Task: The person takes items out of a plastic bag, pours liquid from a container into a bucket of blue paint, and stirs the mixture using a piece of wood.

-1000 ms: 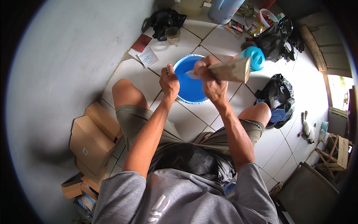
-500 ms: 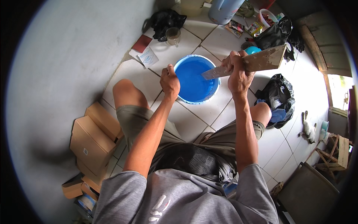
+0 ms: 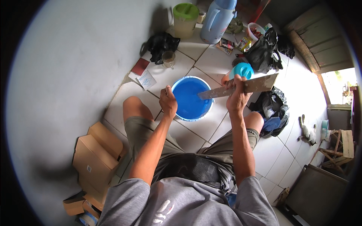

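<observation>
A round blue bucket (image 3: 191, 107) with a whitish, crusted rim stands on the floor between my knees. Its inside is blue all over; whether that is liquid or the bare wall I cannot tell. My left hand (image 3: 168, 101) is closed on the left side of its rim, thumb up. In my right hand (image 3: 238, 94) is a flat, worn wooden slat (image 3: 260, 83) with pale splashes. The slat slants across the bucket's right rim, its narrow end over the inside and its wide end pointing up to the right. My right fingers wrap round its middle.
Beyond the bucket are a turquoise-lidded container (image 3: 242, 71), a glass mug (image 3: 168, 59), a red square sheet (image 3: 140, 66), a blue thermos jug (image 3: 218, 22) and a green-lidded pitcher (image 3: 185, 22). Black plastic bags (image 3: 272, 109) and a cat (image 3: 309, 130) lie right; cardboard boxes (image 3: 94, 158) stand left.
The view has tilted upward, so the bucket and hands sit lower and more of the jug and pitcher shows. Both hands keep their holds; the slat's narrow end stays over the bucket.
</observation>
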Tool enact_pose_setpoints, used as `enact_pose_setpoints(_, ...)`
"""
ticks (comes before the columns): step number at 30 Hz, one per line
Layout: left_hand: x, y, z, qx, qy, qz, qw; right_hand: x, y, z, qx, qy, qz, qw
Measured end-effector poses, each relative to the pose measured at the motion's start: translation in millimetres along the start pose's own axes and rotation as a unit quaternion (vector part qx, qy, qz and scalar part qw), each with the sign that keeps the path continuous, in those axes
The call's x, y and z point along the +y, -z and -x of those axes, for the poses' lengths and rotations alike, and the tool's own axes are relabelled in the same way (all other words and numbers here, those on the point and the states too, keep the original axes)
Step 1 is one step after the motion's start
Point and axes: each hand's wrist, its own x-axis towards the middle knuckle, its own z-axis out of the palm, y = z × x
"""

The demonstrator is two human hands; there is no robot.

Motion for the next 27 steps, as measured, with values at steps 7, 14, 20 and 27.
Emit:
enact_pose_setpoints(7,-12.0,2.8,-7.8,0.007,-0.139,-0.088,0.986,6.9,3.9,5.2,0.044,0.004,-0.043,0.998)
enact_pose_setpoints(14,-19.7,-2.8,-10.9,0.009,-0.17,-0.102,0.98,31.0,14.4,6.0,0.078,-0.032,-0.068,0.994)
enact_pose_setpoints(20,-32.5,-5.7,-17.5,0.035,-0.329,-0.243,0.912,25.7,10.6,13.8,-0.01,-0.119,-0.098,0.988)
enact_pose_setpoints(27,-29.7,-8.4,-14.9,0.023,-0.259,-0.198,0.945,-34.8,24.2,11.5,0.005,-0.082,-0.118,0.99)
